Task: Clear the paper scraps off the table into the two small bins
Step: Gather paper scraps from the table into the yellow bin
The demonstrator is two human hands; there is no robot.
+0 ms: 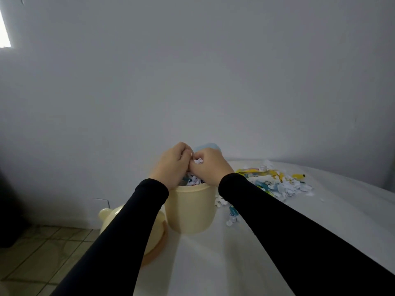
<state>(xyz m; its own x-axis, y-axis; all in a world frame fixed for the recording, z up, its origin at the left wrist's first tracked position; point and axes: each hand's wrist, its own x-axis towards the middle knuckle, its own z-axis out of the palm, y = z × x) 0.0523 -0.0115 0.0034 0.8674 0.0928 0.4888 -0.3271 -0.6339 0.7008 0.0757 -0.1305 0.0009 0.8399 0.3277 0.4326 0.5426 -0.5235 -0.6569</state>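
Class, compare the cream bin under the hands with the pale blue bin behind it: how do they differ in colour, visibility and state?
The cream bin is pale yellow and shows its whole side; the pale blue bin shows only a rounded top edge behind the hands. The cream bin is heaped with paper scraps, both hands over it; the blue bin's contents are hidden. Both stand on the white table.

Cream round bin (190, 208) stands upright right under the fingers, lid off, heaped to the rim with white and blue paper scraps (192, 180). A small white wad of scraps (198, 161) sits pinched among the curled fingers above its mouth, and only the pale blue rim of a second bin (210, 145) shows just behind them. Loose pile of white, blue and yellow scraps (275, 182) lies on the table right of the fingers, a few strays (230, 216) beside the cream bin's base.
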